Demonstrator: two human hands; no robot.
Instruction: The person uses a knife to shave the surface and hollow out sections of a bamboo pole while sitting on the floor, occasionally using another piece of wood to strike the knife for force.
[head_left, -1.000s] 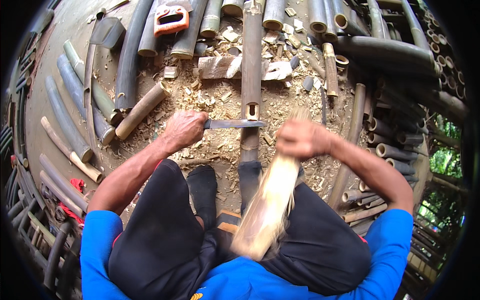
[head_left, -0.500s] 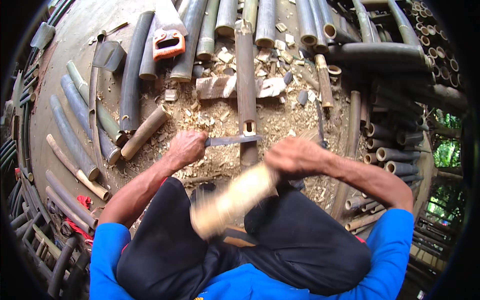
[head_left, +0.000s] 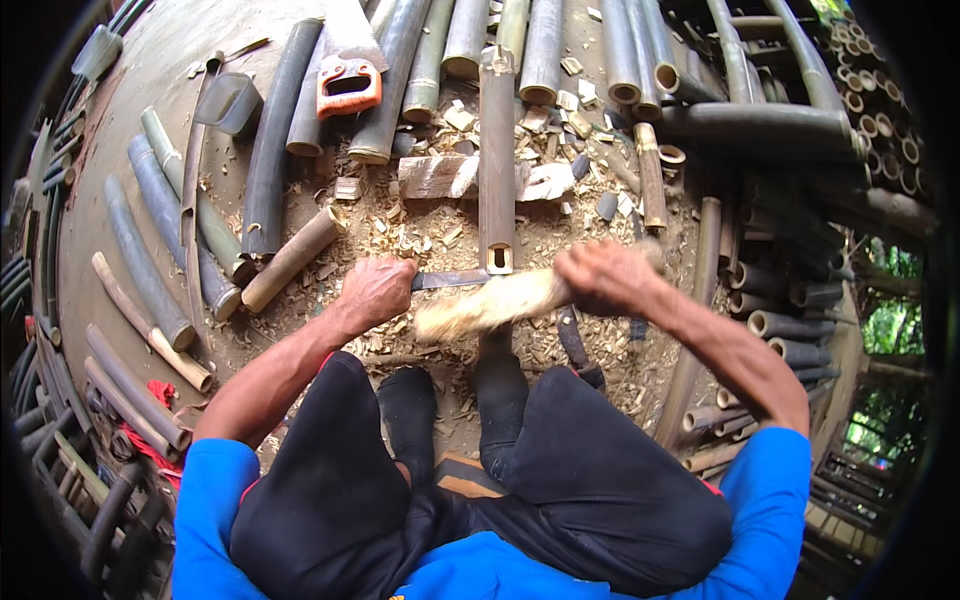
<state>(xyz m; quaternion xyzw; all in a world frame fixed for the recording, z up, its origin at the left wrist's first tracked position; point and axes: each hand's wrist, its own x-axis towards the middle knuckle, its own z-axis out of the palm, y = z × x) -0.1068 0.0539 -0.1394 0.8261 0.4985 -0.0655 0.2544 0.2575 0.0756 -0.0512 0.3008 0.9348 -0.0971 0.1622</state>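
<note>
My left hand [head_left: 378, 285] is closed round the handle of a knife. The knife's dark blade [head_left: 445, 280] reaches to the right, its far end at the cut opening of a brown bamboo pole [head_left: 497, 160]. My right hand [head_left: 608, 277] grips a pale, rough wooden club [head_left: 492, 302], slightly blurred. The club lies across the view just nearer than the blade and covers part of the pole; whether it touches the blade I cannot tell. The pole points away from me between my feet, resting across a split wood block [head_left: 430, 177].
Wood chips [head_left: 410, 235] litter the ground. Beyond lie several bamboo poles [head_left: 428, 70] and a handsaw with an orange handle [head_left: 349, 87]. A clear plastic tub [head_left: 229, 104] stands at the left. More cut bamboo [head_left: 795, 325] is stacked at the right. A second blade [head_left: 571, 338] lies near my right foot.
The club in my right hand has swung up and away from my lap, toward the blade and pole. My left hand keeps the knife at nearly the same place.
</note>
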